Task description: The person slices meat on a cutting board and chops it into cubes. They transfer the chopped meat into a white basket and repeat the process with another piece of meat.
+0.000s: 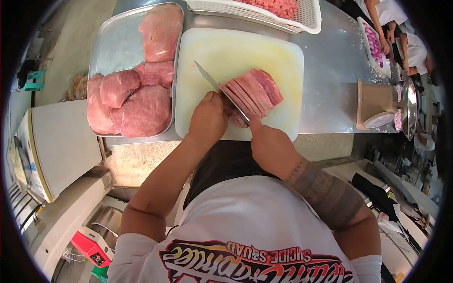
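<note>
My right hand (273, 148) is closed around the handle of a knife (206, 74), which is hidden in the grip. The long blade slants up and left across the cutting board (203, 45). Against its right side leans a row of sliced raw meat (255, 93), the slices standing close together. My left hand (208, 117) has its fingers curled beside the blade's left side, pressing on a small end of the meat (238, 120). Its fingertips are partly hidden.
To the left stands a metal tray (106, 37) with large raw meat pieces (141, 101). A white basket (311, 21) of ground meat is behind the board. On the right are a brown container (375, 101) and a tray of purple onions (373, 45), near other people's hands (384, 45).
</note>
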A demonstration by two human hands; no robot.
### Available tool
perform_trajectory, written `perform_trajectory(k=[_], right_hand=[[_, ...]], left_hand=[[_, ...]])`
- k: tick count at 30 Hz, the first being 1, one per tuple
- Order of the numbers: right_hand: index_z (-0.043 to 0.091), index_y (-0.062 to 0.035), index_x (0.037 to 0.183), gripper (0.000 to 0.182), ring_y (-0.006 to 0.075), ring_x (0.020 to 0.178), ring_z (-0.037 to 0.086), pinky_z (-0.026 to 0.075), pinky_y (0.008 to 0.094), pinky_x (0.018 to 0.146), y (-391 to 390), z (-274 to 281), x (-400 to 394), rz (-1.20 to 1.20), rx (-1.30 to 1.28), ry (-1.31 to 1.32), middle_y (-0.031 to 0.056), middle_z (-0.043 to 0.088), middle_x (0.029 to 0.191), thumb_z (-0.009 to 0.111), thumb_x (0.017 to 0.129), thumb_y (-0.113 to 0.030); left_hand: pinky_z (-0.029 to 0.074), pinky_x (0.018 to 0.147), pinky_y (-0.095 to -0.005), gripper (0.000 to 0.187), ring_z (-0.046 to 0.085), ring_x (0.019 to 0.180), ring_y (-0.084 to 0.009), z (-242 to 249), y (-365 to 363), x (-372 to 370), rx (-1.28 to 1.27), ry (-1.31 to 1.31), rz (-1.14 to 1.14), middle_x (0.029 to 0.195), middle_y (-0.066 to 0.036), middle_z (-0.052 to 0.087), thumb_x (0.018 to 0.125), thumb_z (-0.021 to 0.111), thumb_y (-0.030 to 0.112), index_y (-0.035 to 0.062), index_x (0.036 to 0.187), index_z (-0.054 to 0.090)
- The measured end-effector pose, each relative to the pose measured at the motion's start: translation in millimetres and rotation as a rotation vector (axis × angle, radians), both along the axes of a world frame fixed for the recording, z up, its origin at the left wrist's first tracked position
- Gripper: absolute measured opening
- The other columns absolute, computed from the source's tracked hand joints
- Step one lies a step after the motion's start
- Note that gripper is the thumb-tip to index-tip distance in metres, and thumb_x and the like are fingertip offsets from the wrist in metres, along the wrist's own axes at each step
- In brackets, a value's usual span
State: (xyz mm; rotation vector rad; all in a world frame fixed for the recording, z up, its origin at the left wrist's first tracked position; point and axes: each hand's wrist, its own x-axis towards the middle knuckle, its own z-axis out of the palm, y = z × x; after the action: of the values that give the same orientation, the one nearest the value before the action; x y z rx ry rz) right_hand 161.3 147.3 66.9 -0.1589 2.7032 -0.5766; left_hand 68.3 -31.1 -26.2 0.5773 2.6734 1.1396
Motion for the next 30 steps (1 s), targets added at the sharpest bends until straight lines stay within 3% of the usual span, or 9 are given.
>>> perform_trajectory(k=[2,7,14,19,22,26,28,30], right_hand=[[0.053,0.0007,0.11,0.016,0.0374,0.068,0.072,0.058,0.0481,0.062,-5,-33,-1,-0.027,-0.037,0.07,0.0195,0.07,0.075,0.055,0.095,-0.005],[0.052,-0.0014,0.111,0.016,0.0398,0.07,0.073,0.058,0.0508,0.064,-5,-38,-5,-0.056,-0.014,0.078,0.0214,0.071,0.077,0.054,0.097,-0.007],[0.053,-0.0012,0.112,0.017,0.0416,0.075,0.073,0.057,0.0547,0.065,21,13,30,-0.078,0.008,-0.072,0.0224,0.072,0.081,0.054,0.096,-0.006],[0.053,-0.0002,0.113,0.02,0.0462,0.076,0.071,0.056,0.0557,0.067,16,-42,14,-0.08,-0.103,0.115,0.0234,0.071,0.082,0.057,0.094,-0.006],[0.053,-0.001,0.116,0.023,0.0462,0.078,0.071,0.056,0.0559,0.067,13,-23,9,-0.141,-0.187,0.19,0.0231,0.07,0.082,0.058,0.095,-0.007],[0.053,-0.0001,0.115,0.02,0.0484,0.081,0.07,0.054,0.0572,0.068,38,26,38,-0.365,-0.173,0.223,0.0254,0.069,0.081,0.058,0.097,-0.007],[0.052,0.0016,0.115,0.02,0.05,0.082,0.069,0.053,0.0581,0.07,63,4,57,-0.494,-0.237,0.277,0.0267,0.068,0.081,0.058,0.099,-0.007],[0.051,0.0029,0.114,0.018,0.0519,0.083,0.068,0.053,0.0571,0.071,76,-15,71,-0.638,-0.278,0.262,0.0287,0.068,0.083,0.059,0.1,-0.006]], left_hand=[[0.056,0.086,-0.0524,0.022,0.066,0.097,-0.0429,1,0,2,-0.03,0.009,-0.002,0.101,-0.022,0.067,0.081,0.08,0.007,-0.0027,0.095,0.067],[0.055,0.085,-0.0523,0.024,0.066,0.097,-0.0444,3,0,2,0.006,0.02,0.04,0.101,-0.023,0.066,0.082,0.081,0.011,-0.0022,0.095,0.066],[0.055,0.087,-0.051,0.03,0.067,0.101,-0.0426,-3,-3,1,-0.051,0.02,-0.017,0.108,-0.022,0.068,0.086,0.081,0.018,-0.0016,0.105,0.068],[0.055,0.089,-0.0495,0.037,0.069,0.103,-0.0413,-2,-4,4,-0.055,0.084,-0.022,0.107,-0.02,0.07,0.086,0.085,0.024,-0.0017,0.107,0.069],[0.054,0.095,-0.0501,0.056,0.065,0.113,-0.043,-7,-11,3,-0.029,0.067,-0.085,0.119,-0.023,0.067,0.081,0.09,0.025,-0.0012,0.122,0.064],[0.048,0.113,-0.0501,0.097,0.051,0.139,-0.047,-6,-16,5,0.023,0.264,-0.117,0.154,-0.029,0.046,0.076,0.093,0.018,0.0011,0.156,0.041],[0.043,0.119,-0.0503,0.112,0.041,0.15,-0.0479,-10,-17,-4,0.065,0.233,-0.182,0.166,-0.03,0.033,0.074,0.095,0.018,0.0041,0.164,0.031],[0.043,0.121,-0.0497,0.113,0.039,0.152,-0.0483,-17,-15,-12,0.087,0.16,-0.267,0.169,-0.03,0.03,0.074,0.094,0.021,0.0064,0.166,0.03]])
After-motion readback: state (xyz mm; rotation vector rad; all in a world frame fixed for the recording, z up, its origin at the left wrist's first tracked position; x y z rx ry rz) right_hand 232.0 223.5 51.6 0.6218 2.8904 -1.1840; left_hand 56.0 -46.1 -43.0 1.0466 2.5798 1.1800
